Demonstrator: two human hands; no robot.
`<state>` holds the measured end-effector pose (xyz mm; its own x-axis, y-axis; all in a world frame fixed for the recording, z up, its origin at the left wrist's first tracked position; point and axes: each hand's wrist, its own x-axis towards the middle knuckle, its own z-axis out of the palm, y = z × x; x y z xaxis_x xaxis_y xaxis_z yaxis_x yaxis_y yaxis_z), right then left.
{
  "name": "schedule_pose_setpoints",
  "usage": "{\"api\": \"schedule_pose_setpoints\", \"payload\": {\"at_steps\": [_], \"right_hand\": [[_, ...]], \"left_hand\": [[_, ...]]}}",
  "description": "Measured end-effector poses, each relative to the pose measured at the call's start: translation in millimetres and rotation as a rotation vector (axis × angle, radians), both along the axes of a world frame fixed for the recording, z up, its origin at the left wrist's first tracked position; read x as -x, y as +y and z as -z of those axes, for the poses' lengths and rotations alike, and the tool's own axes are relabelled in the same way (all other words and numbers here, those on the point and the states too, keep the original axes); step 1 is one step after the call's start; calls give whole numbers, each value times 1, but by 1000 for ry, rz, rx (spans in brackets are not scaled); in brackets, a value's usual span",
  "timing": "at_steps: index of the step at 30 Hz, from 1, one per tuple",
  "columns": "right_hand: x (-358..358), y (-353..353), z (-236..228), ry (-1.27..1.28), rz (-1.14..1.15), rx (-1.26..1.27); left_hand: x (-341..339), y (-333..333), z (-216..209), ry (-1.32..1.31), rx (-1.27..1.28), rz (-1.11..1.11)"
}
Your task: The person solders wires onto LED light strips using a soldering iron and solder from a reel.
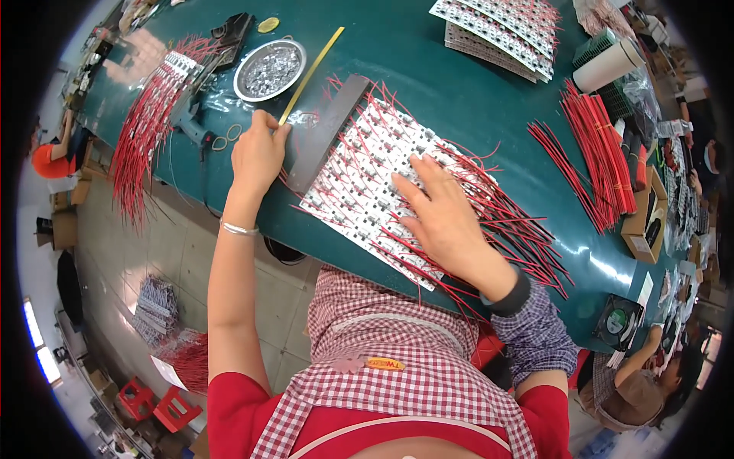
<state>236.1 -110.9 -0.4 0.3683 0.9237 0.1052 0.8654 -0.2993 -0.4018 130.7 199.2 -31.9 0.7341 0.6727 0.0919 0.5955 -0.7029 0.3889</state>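
My left hand point(258, 153) is closed, its thumb and fingers drawn together above the green table. A narrow yellow strip point(313, 73) runs away from those fingertips; I cannot tell whether they grip it. Flat on a white circuit board panel point(371, 172) rests my right hand point(437, 210), fingers spread and holding nothing. Rows of small components and red wires cover the panel, and a bundle of red wires point(520, 229) fans out past its right side. Along the panel's left edge lies a dark grey bar point(332, 134).
A metal bowl point(269, 70) of small silvery parts stands beyond my left hand. Further left are a blue-handled tool point(195, 130) and wired boards point(157, 122). Stacked panels point(501, 38) lie far right, with red wire bundles point(600, 153) and a small fan point(618, 323) nearer. Co-workers sit at both sides.
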Motion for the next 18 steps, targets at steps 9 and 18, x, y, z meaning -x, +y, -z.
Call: {"api": "schedule_pose_setpoints", "payload": {"at_steps": [9,18], "right_hand": [[15,8,-12,-17,4,32],[22,26,24,24,82,-134]], "left_hand": [[21,2,0,92,-154,68],[156,-70,-48,-311,332,-127]]}}
